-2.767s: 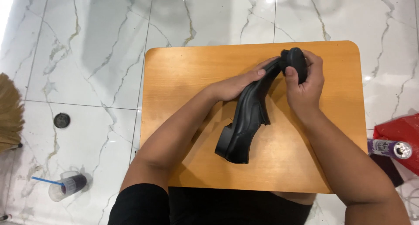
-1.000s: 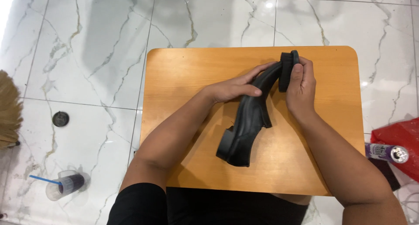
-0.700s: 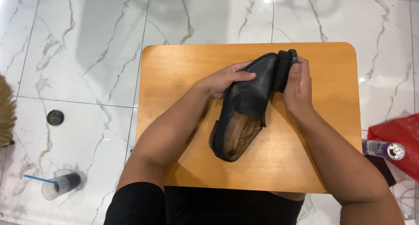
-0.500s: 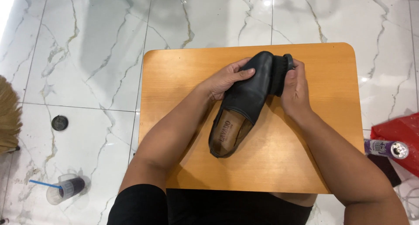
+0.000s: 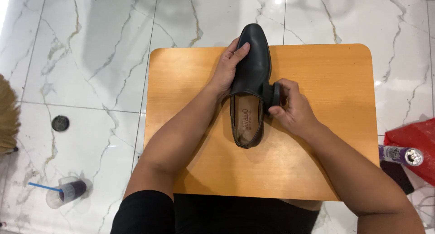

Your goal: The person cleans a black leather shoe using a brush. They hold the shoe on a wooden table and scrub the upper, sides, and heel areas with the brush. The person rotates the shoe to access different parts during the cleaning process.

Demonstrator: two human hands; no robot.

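So, black leather loafer (image 5: 252, 66) sitting upright on the small wooden table (image 5: 326, 80), toe past the far edge, left hand (image 5: 230, 66) gripping its vamp, right hand (image 5: 292, 108) closed around a round black brush (image 5: 272, 97) against its side

A home interior is suggested, most likely a living space. The floor (image 5: 90, 57) is laid with glossy white marble-look tiles, and a small wooden counter (image 5: 326, 80) is set on it. Household odds and ends are scattered around (a straw broom (image 5: 8, 114), a plastic cup with a straw (image 5: 68, 192), a spray can (image 5: 401, 154), a red bag (image 5: 414, 145)).
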